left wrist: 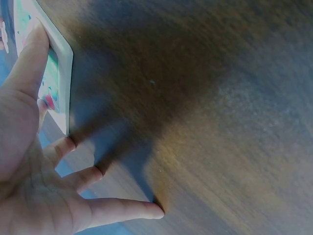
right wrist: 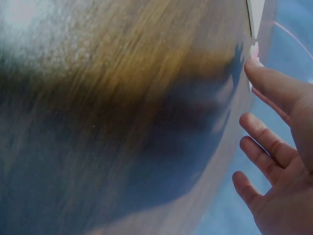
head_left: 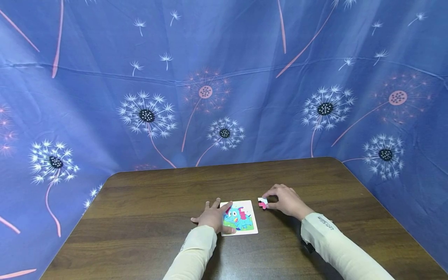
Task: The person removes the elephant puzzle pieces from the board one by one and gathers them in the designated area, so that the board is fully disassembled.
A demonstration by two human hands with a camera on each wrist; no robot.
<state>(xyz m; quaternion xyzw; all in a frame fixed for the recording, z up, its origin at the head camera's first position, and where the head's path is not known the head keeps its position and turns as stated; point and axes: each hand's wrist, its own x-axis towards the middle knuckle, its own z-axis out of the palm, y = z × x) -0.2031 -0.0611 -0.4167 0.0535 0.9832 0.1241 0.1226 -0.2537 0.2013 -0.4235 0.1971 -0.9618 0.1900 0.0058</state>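
Nearside of the puzzle board [head_left: 246, 232], two cream sleeves: left sleeve [head_left: 194, 249] just below the board's left edge, right sleeve [head_left: 336, 239] off to its lower right. Right cuff carries dark print, reads like "Let's Slim"; left cuff has marks too, unreadable at this angle. Small black object [head_left: 309, 247] under the right wrist, right of the board; can't tell what.

Left hand [head_left: 212, 217] lies over the board's left edge, fingers spread wide, gripping nothing: thumb on the bottom part, index finger on the top-left part, other fingers out past the left edge over the tabletop [head_left: 147, 217]. Board lies flat, white border, blue elephant cartoon on green. Pink-red patch with stepped edges on the elephant; may be an unfilled slot, too small to be sure. No lettering legible on the board.

Key relation: puzzle piece [head_left: 263, 203] is just right of the board, near its upper right corner, a strip of tabletop between. Right hand [head_left: 287, 200] is the nearer one, right of the piece: thumb and index pinch it, remaining fingers loosely bent. So board lies left of that hand, piece between. Piece shows white, pink, some black; long axis hard to read.

Past the board, tabletop runs to blue cloth [head_left: 255, 97] with white and pink dandelions; no writing seen there.
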